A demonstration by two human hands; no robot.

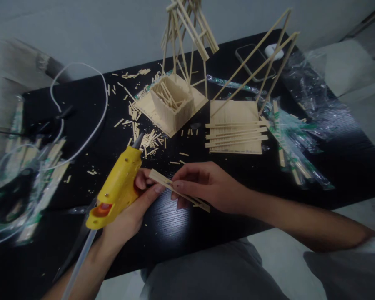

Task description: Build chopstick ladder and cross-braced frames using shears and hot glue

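Note:
My left hand is closed around a yellow hot glue gun, its dark nozzle tilted up and away from me and a clear glue stick out of its back. The thumb and a finger of this same hand also pinch the near end of a small bundle of flat wooden sticks. At the other side of the bundle, my right hand grips the sticks between thumb and fingers. Its fingertips partly cover them. Both hands are above the table's front part.
Behind my hands stand a stick box on a base with a tall stick frame, and a stick panel bearing loose sticks and leaning legs. Around lie cut pieces, plastic wrappers, scissors, a white cable and a phone.

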